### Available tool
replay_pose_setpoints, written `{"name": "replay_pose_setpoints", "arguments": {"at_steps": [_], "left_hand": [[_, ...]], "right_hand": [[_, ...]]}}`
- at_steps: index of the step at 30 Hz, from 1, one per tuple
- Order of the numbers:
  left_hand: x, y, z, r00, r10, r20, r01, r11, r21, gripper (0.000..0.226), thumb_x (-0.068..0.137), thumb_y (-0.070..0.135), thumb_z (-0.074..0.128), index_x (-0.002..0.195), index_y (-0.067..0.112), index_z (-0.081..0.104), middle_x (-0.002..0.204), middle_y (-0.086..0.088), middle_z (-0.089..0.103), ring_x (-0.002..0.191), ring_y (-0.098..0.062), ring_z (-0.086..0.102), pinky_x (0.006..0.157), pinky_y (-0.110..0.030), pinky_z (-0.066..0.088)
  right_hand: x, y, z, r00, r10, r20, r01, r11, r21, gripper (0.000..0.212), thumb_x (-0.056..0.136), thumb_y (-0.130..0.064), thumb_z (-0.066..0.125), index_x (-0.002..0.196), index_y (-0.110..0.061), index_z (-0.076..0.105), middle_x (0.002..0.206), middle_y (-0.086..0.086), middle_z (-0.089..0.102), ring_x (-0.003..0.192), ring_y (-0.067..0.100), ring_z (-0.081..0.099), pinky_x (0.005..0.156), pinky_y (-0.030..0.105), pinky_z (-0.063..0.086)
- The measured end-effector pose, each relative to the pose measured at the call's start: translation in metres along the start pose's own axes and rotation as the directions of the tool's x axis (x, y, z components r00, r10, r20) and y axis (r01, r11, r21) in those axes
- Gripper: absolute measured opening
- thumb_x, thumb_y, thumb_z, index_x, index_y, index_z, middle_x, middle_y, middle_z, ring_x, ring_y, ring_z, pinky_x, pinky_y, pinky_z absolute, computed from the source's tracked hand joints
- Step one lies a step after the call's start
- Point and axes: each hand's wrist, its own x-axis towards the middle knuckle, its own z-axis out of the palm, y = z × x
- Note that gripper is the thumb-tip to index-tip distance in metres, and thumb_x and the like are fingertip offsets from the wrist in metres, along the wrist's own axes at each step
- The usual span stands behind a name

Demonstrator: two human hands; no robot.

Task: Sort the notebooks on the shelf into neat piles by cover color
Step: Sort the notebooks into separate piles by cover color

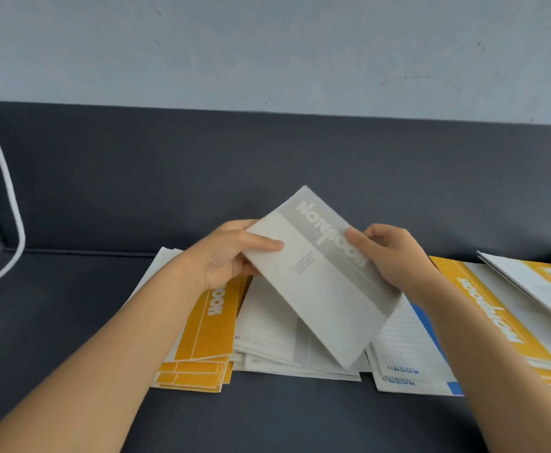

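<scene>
The person holds a thin white paper notebook with a grey band (pixel 326 279) in the air. It is tilted, with one corner pointing toward the back panel and the opposite, lower corner hanging over the middle pile. The left hand (pixel 231 256) grasps its upper left edge, thumb laid across the cover and fingers curled behind. The right hand (pixel 388 256) pinches the right edge beside the printed lettering, fingers curled round it. Held by both edges, the cover faces up, probably so its colour can be checked before it is laid down.

Directly beneath lies a loose pile of grey-and-white notebooks (pixel 277 338), the likely destination. A stack of yellow notebooks (pixel 199 341) touches that pile on the left, and the blue-edged notebooks (pixel 411 358) lie just beside it on the right. A fanned spread of yellow notebooks (pixel 496 318) reaches the right edge and looks unsorted.

Everything rests on a dark grey matte shelf surface (pixel 71 322) with a dark grey back panel (pixel 267 158), below a pale, scuffed wall (pixel 267 44). A white curved cord (pixel 9 197) stands at far left.
</scene>
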Motion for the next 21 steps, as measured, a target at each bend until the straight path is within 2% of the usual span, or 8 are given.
{"name": "replay_pose_setpoints", "arguments": {"at_steps": [5,8,10,12,15,17,19,21], "left_hand": [[0.007,-0.01,0.011,0.972,0.032,-0.234,-0.057,0.993,-0.101,0.036,0.077,-0.004,0.074,0.111,0.004,0.065,0.103,-0.008,0.074,0.094,-0.022,0.072,0.07,-0.03,0.06],[0.01,-0.017,0.013,0.907,0.117,-0.406,-0.149,0.988,-0.046,0.043,0.076,0.003,0.079,0.115,0.008,0.062,0.106,-0.007,0.073,0.093,-0.022,0.071,0.078,-0.034,0.059],[0.012,-0.021,0.013,0.862,0.186,-0.471,-0.189,0.981,0.043,0.046,0.079,0.01,0.078,0.12,0.015,0.058,0.103,0.0,0.071,0.092,-0.017,0.07,0.079,-0.032,0.058],[0.013,-0.025,0.015,0.859,0.296,-0.417,-0.198,0.944,0.263,0.037,0.085,0.014,0.073,0.119,0.016,0.058,0.097,0.008,0.069,0.089,-0.008,0.068,0.073,-0.022,0.056],[0.013,-0.033,0.019,0.931,0.296,-0.215,-0.071,0.723,0.688,0.046,0.088,0.034,0.069,0.128,0.017,0.053,0.127,0.002,0.061,0.115,-0.017,0.059,0.092,-0.034,0.053],[0.009,-0.035,0.026,0.98,0.166,-0.106,0.031,0.401,0.915,0.075,0.09,0.051,0.059,0.15,0.019,0.029,0.16,-0.002,0.021,0.145,-0.023,0.023,0.115,-0.039,0.028],[0.004,-0.038,0.032,0.995,0.099,0.012,-0.023,0.108,0.994,0.074,0.097,0.057,0.039,0.155,0.021,0.012,0.163,0.001,-0.001,0.149,-0.016,0.002,0.118,-0.034,0.01],[-0.003,-0.036,0.037,0.999,0.032,0.039,-0.039,0.019,0.999,0.065,0.1,0.056,0.024,0.155,0.023,0.013,0.163,0.004,0.003,0.149,-0.012,0.003,0.118,-0.031,0.007]], "right_hand": [[-0.002,0.0,-0.003,0.983,0.109,0.147,-0.14,0.964,0.225,0.01,0.095,-0.015,0.056,0.103,-0.012,0.06,0.091,0.006,0.071,0.07,0.019,0.065,0.066,0.035,0.054],[-0.002,0.002,-0.011,0.952,0.08,0.295,-0.216,0.858,0.467,0.052,0.087,0.008,0.055,0.131,-0.016,0.043,0.102,0.009,0.071,0.08,0.024,0.069,0.062,0.037,0.056],[-0.005,0.004,-0.004,0.927,0.057,0.371,-0.225,0.875,0.428,0.076,0.081,0.012,0.06,0.14,-0.028,0.031,0.108,0.01,0.069,0.088,0.026,0.069,0.06,0.038,0.057],[-0.008,0.005,0.01,0.922,0.057,0.382,-0.181,0.937,0.298,0.091,0.079,0.013,0.064,0.146,-0.033,0.022,0.119,0.007,0.06,0.09,0.024,0.068,0.06,0.036,0.058],[-0.004,0.01,0.025,0.962,0.031,0.272,-0.065,0.991,0.117,0.078,0.081,0.007,0.065,0.145,-0.022,0.031,0.131,0.002,0.052,0.094,0.017,0.066,0.071,0.034,0.059],[-0.001,0.013,0.025,0.982,-0.005,0.189,0.027,0.993,-0.116,0.066,0.081,-0.002,0.069,0.139,-0.02,0.043,0.137,-0.001,0.049,0.106,0.015,0.061,0.081,0.025,0.052],[-0.001,0.017,0.026,0.976,-0.016,0.217,0.092,0.935,-0.343,0.056,0.083,-0.01,0.067,0.135,-0.02,0.049,0.137,-0.003,0.049,0.114,0.016,0.055,0.085,0.022,0.046],[-0.005,0.016,0.029,0.947,-0.008,0.32,0.164,0.871,-0.462,0.037,0.089,-0.013,0.058,0.127,-0.015,0.057,0.13,0.0,0.056,0.114,0.02,0.055,0.089,0.024,0.046]]}}
